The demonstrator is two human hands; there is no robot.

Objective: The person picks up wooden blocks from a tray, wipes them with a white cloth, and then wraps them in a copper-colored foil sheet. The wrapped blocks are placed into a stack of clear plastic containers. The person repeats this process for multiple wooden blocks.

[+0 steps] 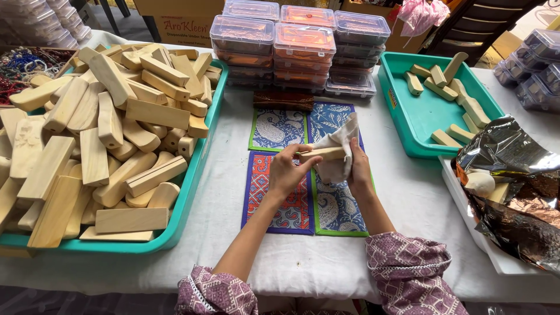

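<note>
Head view shows your left hand (284, 172) with its fingers closed around one end of a small wooden block (322, 154). Your right hand (357, 166) presses a white cloth (341, 147) against the block, fingers curled around both. You hold them just above the patterned mats (279, 129) on the white counter (408, 192). A big teal tray (195, 175) piled with blocks sits to your left, and a smaller teal tray (429, 114) sits to your right.

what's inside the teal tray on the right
The teal tray on the right holds a few loose wooden blocks along its back and right side, over bare tray floor. Its front right corner is covered by crumpled foil.
</note>
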